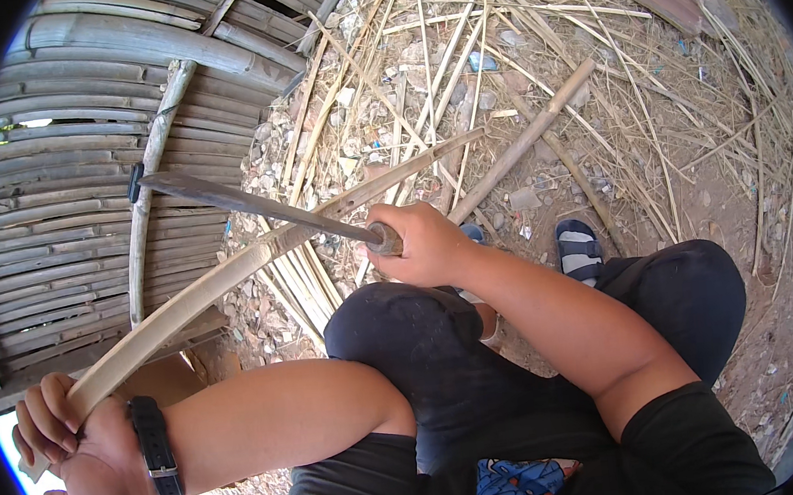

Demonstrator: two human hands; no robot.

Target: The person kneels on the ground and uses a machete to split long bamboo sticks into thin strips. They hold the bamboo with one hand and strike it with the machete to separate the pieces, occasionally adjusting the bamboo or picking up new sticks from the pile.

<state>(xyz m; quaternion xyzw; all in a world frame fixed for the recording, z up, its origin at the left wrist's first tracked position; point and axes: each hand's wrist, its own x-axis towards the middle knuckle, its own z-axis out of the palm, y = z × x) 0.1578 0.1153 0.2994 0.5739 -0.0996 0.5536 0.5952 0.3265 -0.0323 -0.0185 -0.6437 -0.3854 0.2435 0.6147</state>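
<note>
At the far left, my left hand (87, 449) has its fingers wrapped round the near end of a long split bamboo strip (174, 312), its thumb held away. The strip slants up and right, in front of my bent knee, to a thinner tip. My right hand (425, 243) grips the short wooden handle of a machete (249, 204) near the middle of the view. Its dark blade points left and crosses over the strip; whether the edge touches it I cannot tell.
A wall of bamboo slats (68, 203) with an upright pole (155, 166) stands at left. A thick wooden stick (530, 142) lies ahead. Thin strips (443, 81), straw and stones litter the ground. My knees (404, 323) and sandalled foot (578, 251) are below the blade.
</note>
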